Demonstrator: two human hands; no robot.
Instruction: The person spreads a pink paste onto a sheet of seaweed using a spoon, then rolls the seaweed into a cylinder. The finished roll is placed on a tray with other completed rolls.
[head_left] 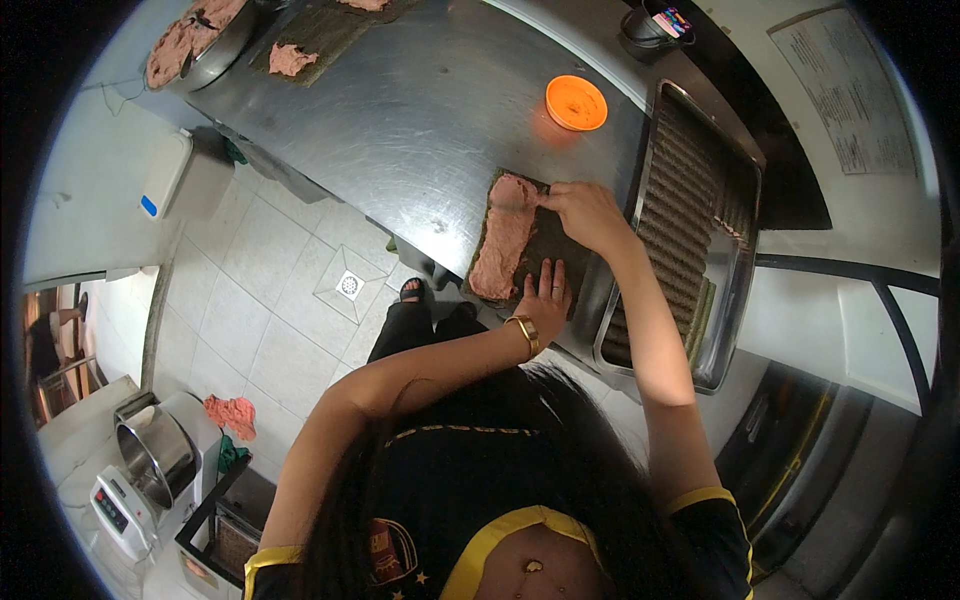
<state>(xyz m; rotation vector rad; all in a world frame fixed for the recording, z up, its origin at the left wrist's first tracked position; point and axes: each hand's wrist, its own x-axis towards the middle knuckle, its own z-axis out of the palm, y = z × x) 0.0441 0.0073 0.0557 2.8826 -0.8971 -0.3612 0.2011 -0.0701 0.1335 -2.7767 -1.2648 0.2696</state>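
Note:
On the steel table lies a dark green seaweed sheet, its left half coated with a long strip of pink minced meat paste. At the strip's far end, my right hand is closed round what looks like a table knife, its thin blade lying across the paste; the handle is hidden in my fingers. Spread fingers of my left hand rest flat on the near right part of the sheet, beside the paste. A gold watch is on my left wrist.
To the right, a metal tray holds rows of dark seaweed rolls. An orange bowl stands farther back. Far left are a steel bowl of pink mince and another seaweed sheet with mince lumps. A scale stands lower left.

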